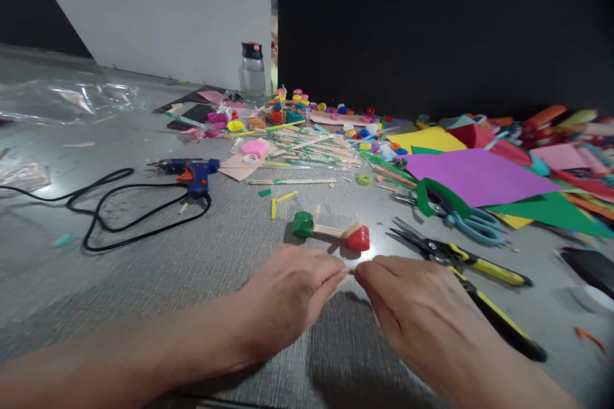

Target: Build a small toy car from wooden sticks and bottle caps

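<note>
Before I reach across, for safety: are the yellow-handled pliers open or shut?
Open: the pliers lie with their handles spread well apart.

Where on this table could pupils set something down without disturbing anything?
Bare tabletop shows between the black cord and the green caps, and between that cord and the left arm. It is crowded at the back with wooden sticks, and on the right with coloured paper, scissors and pliers.
</note>
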`<state>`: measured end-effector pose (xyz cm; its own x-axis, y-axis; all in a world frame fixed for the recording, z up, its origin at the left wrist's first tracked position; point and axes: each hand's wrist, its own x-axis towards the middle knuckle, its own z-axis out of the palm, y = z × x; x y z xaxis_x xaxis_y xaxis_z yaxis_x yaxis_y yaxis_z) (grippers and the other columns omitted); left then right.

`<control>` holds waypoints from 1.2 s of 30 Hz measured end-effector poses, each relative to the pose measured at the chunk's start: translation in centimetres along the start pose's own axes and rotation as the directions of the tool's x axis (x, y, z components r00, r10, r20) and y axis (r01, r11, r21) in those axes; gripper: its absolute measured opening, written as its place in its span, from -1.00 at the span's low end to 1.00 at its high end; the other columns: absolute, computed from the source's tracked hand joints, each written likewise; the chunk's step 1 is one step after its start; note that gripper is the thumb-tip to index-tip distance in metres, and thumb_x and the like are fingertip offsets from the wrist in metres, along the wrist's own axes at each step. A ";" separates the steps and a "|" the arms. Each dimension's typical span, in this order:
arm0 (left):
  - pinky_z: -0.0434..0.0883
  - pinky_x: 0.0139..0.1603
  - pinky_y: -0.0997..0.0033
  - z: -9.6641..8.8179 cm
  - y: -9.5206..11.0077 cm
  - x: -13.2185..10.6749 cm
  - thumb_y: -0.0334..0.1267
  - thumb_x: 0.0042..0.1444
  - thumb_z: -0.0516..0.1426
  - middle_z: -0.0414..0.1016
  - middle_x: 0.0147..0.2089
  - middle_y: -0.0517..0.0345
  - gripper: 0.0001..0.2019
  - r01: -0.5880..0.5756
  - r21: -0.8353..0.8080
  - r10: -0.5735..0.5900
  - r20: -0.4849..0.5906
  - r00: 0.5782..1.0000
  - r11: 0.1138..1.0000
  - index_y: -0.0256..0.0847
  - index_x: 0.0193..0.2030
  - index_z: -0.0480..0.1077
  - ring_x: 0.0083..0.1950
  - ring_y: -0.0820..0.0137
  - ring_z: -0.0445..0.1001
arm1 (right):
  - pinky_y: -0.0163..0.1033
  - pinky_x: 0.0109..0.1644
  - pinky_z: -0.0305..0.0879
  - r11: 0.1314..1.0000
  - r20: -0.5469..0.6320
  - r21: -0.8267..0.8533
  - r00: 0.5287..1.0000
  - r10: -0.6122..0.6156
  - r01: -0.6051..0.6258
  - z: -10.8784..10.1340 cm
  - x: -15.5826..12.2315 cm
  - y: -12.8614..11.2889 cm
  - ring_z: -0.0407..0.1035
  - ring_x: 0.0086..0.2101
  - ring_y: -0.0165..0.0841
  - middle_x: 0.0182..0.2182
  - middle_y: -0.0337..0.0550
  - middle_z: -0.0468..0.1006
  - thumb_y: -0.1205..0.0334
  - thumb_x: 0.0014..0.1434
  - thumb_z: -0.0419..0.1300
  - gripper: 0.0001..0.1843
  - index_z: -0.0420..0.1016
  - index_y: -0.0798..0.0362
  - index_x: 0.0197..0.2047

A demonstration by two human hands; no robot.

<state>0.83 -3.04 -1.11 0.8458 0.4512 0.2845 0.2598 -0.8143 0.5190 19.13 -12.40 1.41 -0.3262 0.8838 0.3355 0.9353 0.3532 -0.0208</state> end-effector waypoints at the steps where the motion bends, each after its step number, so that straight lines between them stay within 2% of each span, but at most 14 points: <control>1: 0.26 -0.33 0.37 0.0 0.0 0.0 -0.33 0.42 0.06 0.52 -0.39 0.16 -0.71 0.003 0.003 -0.003 0.005 1.000 1.000 -0.28 -0.32 0.51 -0.39 0.40 0.43 | -0.19 -0.45 -0.03 1.000 -0.003 0.004 1.000 0.023 -0.023 0.2 0.0 -0.1 0.30 -0.60 -0.34 -0.58 -0.24 0.41 0.55 0.24 -0.07 -0.65 0.36 -0.01 -0.44; 6: 0.34 -0.24 0.35 0.3 0.0 -0.2 -0.39 0.38 0.06 0.58 -0.31 0.10 -0.77 -0.002 0.041 0.002 0.014 1.000 0.999 -0.27 -0.26 0.52 -0.30 0.34 0.49 | -0.20 -0.45 -0.05 0.998 -0.007 0.016 0.998 0.064 -0.064 0.8 -0.3 -0.4 0.34 -0.60 -0.34 -0.59 -0.25 0.43 0.51 0.26 -0.05 -0.66 0.33 -0.01 -0.46; 11: 0.35 -0.27 0.35 0.5 -0.1 -0.4 -0.42 0.38 0.03 0.58 -0.33 0.10 -0.76 -0.016 0.081 0.014 0.017 1.000 0.997 -0.26 -0.24 0.51 -0.31 0.32 0.50 | -0.17 -0.44 -0.08 0.996 0.044 0.027 0.995 0.084 -0.086 1.0 -0.3 -0.5 0.39 -0.58 -0.29 -0.57 -0.21 0.47 0.55 0.19 -0.05 -0.67 0.38 0.00 -0.44; 17: 0.36 -0.26 0.36 0.5 -0.3 -0.4 -0.43 0.39 0.01 0.55 -0.33 0.10 -0.75 -0.005 0.122 0.003 0.017 1.000 0.993 -0.26 -0.27 0.48 -0.30 0.33 0.50 | -0.16 -0.45 -0.11 0.993 0.046 0.031 0.993 0.113 -0.114 1.5 0.0 -0.4 0.42 -0.60 -0.25 -0.59 -0.18 0.48 0.56 0.10 -0.03 -0.70 0.37 0.01 -0.47; 22: 0.38 -0.27 0.37 0.7 -0.5 -0.4 -0.43 0.38 0.00 0.53 -0.35 0.10 -0.73 -0.021 0.146 0.022 -0.008 1.000 0.989 -0.25 -0.29 0.47 -0.33 0.34 0.49 | -0.17 -0.44 -0.13 0.992 0.043 0.043 0.992 0.119 -0.121 2.1 -0.2 -0.2 0.43 -0.58 -0.24 -0.58 -0.17 0.49 0.54 0.11 -0.02 -0.72 0.37 0.02 -0.45; 28: 0.40 -0.28 0.34 0.9 -0.6 -0.6 -0.44 0.37 -0.01 0.53 -0.35 0.06 -0.73 0.000 0.178 -0.004 0.021 1.000 0.984 -0.28 -0.28 0.48 -0.35 0.32 0.49 | -0.17 -0.43 -0.15 0.987 0.066 0.065 0.988 0.141 -0.145 2.7 -0.4 -0.2 0.43 -0.57 -0.23 -0.56 -0.14 0.51 0.57 0.09 -0.02 -0.72 0.36 0.02 -0.45; 32: 0.39 -0.25 0.33 0.5 -0.6 -0.1 -0.39 0.40 0.00 0.56 -0.33 0.04 -0.72 -0.023 0.156 0.017 0.040 0.999 0.988 -0.29 -0.26 0.51 -0.31 0.30 0.51 | -0.20 -0.41 -0.07 0.986 0.093 0.105 0.989 0.118 -0.127 2.3 -0.6 0.5 0.44 -0.52 -0.26 -0.52 -0.17 0.52 0.54 0.22 0.00 -0.72 0.37 0.04 -0.42; 36: 0.36 -0.21 0.36 -0.5 -0.4 0.5 -0.30 0.44 0.05 0.59 -0.30 0.08 -0.72 0.019 0.024 -0.021 0.067 0.998 1.000 -0.28 -0.22 0.57 -0.26 0.34 0.52 | -0.25 -0.34 0.10 0.981 0.136 0.176 0.989 0.060 -0.084 1.5 -0.7 1.6 0.51 -0.38 -0.29 -0.37 -0.18 0.58 0.49 0.36 -0.01 -0.74 0.46 0.06 -0.19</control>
<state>0.94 -2.26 -0.77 0.8694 0.4426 0.2196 0.2870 -0.8142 0.5047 20.64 -11.97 -0.30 -0.2854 0.9369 0.2020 0.9205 0.3267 -0.2144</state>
